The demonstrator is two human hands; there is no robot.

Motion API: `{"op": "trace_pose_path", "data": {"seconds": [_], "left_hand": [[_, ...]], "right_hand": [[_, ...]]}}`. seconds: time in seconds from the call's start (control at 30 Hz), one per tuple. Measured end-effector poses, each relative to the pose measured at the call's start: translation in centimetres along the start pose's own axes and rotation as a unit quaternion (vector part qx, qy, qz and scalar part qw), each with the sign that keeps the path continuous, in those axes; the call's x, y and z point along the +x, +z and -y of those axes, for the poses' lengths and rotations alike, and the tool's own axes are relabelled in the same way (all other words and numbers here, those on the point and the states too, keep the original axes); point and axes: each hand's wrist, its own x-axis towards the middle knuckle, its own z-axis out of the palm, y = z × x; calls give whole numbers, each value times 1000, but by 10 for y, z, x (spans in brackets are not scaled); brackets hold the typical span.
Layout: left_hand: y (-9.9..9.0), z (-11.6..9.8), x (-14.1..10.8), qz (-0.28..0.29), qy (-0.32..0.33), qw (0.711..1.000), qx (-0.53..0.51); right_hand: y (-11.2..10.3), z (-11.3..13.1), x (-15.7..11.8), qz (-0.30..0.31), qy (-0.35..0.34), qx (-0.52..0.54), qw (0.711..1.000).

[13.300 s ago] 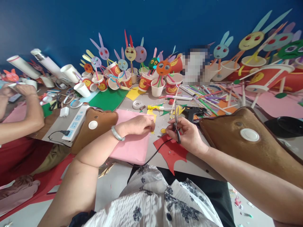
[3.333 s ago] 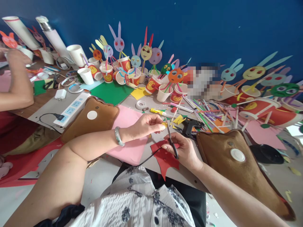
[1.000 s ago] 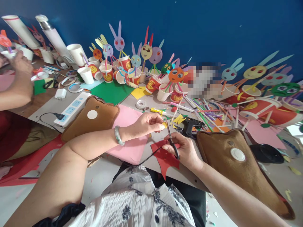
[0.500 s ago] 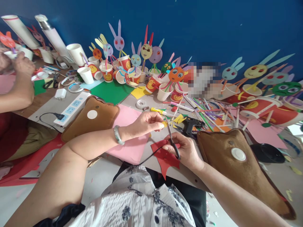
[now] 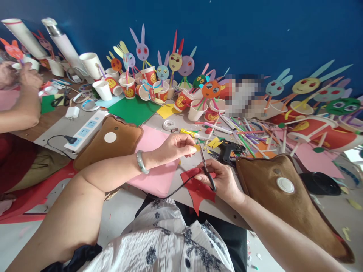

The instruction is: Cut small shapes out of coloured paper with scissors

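Pinched in my left hand (image 5: 183, 146) is a small yellow paper piece (image 5: 197, 148), partly hidden by the fingers. My right hand (image 5: 221, 176) is closed around the handles of a pair of scissors (image 5: 204, 166), whose blades point up at the edge of the yellow piece. Under my right hand lies a red paper sheet (image 5: 195, 189) with cut edges. A pink paper sheet (image 5: 155, 177) is beneath my left forearm. Just beyond the scissors are yellow scraps (image 5: 214, 142) and a black glue gun (image 5: 228, 150).
Paper cups with rabbit-faced figures (image 5: 142, 51) line the back by the blue wall. Brown plush warmers (image 5: 109, 141) lie on both sides. A power strip (image 5: 86, 130) sits at left, near a co-worker's hands (image 5: 30, 77). Pens and straws (image 5: 249, 138) are heaped at right.
The yellow piece has shifted slightly between my fingers beside the blades; my hands stay nearly in place. At left, the co-worker's hands have raised an orange rabbit figure a little.
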Motion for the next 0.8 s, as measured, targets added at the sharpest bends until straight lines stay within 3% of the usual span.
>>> {"op": "trace_pose_path", "data": {"seconds": [0.8], "left_hand": [[0, 3, -2, 37, -23, 999, 10]], "right_hand": [[1, -3, 0, 15, 2, 9, 1000]]}}
